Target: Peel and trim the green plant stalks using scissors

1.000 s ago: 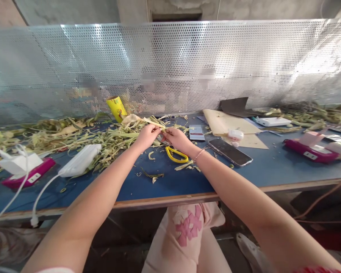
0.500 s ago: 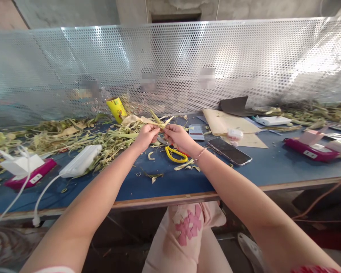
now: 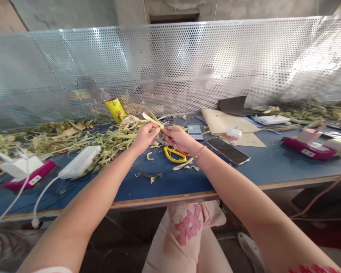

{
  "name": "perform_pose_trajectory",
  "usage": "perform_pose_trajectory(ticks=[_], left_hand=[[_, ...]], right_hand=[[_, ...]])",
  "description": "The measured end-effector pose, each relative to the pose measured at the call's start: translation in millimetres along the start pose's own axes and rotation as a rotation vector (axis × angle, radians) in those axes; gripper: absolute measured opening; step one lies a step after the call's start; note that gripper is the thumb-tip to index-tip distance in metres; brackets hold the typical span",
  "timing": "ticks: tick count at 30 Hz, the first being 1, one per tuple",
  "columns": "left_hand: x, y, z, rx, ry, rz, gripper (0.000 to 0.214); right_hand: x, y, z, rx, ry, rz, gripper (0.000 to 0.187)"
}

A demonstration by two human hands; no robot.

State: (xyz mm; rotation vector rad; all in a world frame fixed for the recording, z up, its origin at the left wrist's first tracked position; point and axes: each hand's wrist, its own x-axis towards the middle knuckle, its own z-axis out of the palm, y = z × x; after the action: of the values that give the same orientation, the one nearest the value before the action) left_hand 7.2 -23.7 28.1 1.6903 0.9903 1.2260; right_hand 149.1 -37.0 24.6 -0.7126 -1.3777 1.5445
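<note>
Pinching a leaf strip [image 3: 153, 120] between them, the left hand [image 3: 144, 135] and right hand [image 3: 177, 137] both grip it above the table's [image 3: 244, 170] far middle, just beyond the scissors [image 3: 167, 151]. Splitting seems underway; pulling it apart calls for steady, even tension.

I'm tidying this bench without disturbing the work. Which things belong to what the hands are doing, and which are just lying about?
In use: pale leaf strip pinched between left hand and right hand; leaf pile beside them; yellow scissors under them, probably.
Lying about: phone; white power bank; yellow roll; pink device at the right.
</note>
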Motion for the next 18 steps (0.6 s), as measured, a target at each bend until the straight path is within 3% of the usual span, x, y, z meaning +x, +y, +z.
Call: perform_pose_trajectory(ticks=[5,12,18], left_hand=[[2,0,-5.9,0.045,-0.07,-0.065,0.016],[6,-4,-12.6,0.347,-0.069,0.137,0.021],[0,0,-1.8,0.573,0.04,0.161,0.016]], right_hand=[[-1,0,-5,-0.02,-0.03,0.035,0.014],[-1,2,-9,-0.239,0.014,-0.063,0.013],[4,7,-11,-0.558,0.076,-0.134,0.014]])
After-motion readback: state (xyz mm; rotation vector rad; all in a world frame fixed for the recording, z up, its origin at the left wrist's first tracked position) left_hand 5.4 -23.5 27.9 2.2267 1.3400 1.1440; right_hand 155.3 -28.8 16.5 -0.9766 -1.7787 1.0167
